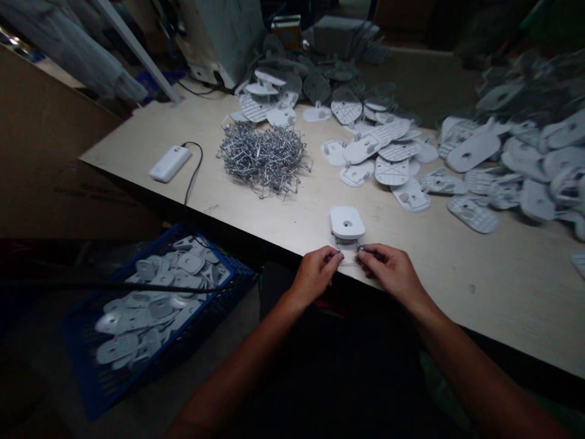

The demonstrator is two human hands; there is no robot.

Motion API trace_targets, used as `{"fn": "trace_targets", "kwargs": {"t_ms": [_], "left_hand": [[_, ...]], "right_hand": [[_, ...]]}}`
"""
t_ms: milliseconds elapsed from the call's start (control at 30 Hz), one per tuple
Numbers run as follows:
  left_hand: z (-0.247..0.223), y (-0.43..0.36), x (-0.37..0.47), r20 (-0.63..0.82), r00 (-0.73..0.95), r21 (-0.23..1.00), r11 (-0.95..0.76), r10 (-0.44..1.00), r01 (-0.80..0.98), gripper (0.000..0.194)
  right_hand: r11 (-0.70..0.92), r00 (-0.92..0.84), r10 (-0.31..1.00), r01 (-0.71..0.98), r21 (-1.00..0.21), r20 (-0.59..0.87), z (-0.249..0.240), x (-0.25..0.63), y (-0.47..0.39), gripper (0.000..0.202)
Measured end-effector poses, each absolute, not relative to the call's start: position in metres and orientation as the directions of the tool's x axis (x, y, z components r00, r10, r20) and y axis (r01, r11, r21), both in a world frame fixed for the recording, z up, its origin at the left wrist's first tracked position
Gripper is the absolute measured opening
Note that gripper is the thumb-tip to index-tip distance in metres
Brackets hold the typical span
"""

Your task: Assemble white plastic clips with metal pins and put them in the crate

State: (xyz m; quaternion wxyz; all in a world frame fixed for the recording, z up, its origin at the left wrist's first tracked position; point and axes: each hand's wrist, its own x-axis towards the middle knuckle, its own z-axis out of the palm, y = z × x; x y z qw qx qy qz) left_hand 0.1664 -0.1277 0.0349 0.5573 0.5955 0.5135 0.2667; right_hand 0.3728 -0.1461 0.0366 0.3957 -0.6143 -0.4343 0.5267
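A white rounded plastic piece point(347, 222) with a hole in its top stands near the table's front edge, over a greyish lower part. Just in front of it, a thin metal wire piece point(350, 264) spans the gap between my two hands. The fingers of my left hand point(316, 272) pinch its left end. My right hand point(392, 272) pinches the right end between thumb and forefinger, close to the plastic piece's lower front.
Behind lies a heap of bent metal wires point(262, 157). White plastic parts point(381, 143) are piled at the back and right. A white power bank point(170, 163) with a cable rests at left. Below the table edge, a blue crate point(98, 390) holds more white parts.
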Motion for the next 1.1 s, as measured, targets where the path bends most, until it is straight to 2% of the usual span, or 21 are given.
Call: {"fn": "trace_targets", "kwargs": {"t_ms": [433, 633, 767, 867, 967, 1100], "left_hand": [[0.039, -0.119, 0.163, -0.246, 0.376, 0.932, 0.112, 0.893, 0.345, 0.031], [0.038, -0.111, 0.159, -0.253, 0.398, 0.925, 0.100, 0.882, 0.367, 0.033], [0.034, -0.105, 0.158, -0.222, 0.332, 0.927, 0.092, 0.917, 0.364, 0.029], [0.035, -0.097, 0.157, -0.156, 0.286, 0.916, 0.030, 0.946, 0.401, 0.044], [0.039, -0.084, 0.154, -0.080, 0.324, 0.896, -0.074, 0.943, 0.438, 0.063], [0.046, -0.068, 0.150, 0.002, 0.462, 0.860, -0.238, 0.887, 0.452, 0.061]], "right_hand": [[-0.393, 0.093, 0.917, 0.067, -0.917, -0.387, 0.043, 0.371, -0.140, 0.051], [-0.460, 0.124, 0.882, 0.018, -0.888, -0.454, 0.051, 0.367, -0.135, 0.037], [-0.486, 0.142, 0.862, -0.046, -0.873, -0.487, 0.053, 0.365, -0.131, 0.030], [-0.491, 0.179, 0.845, -0.110, -0.864, -0.503, 0.055, 0.363, -0.128, 0.029], [-0.490, 0.198, 0.833, -0.166, -0.856, -0.516, 0.056, 0.360, -0.124, 0.028], [-0.511, 0.178, 0.812, -0.242, -0.825, -0.555, 0.058, 0.357, -0.120, 0.028]]}}
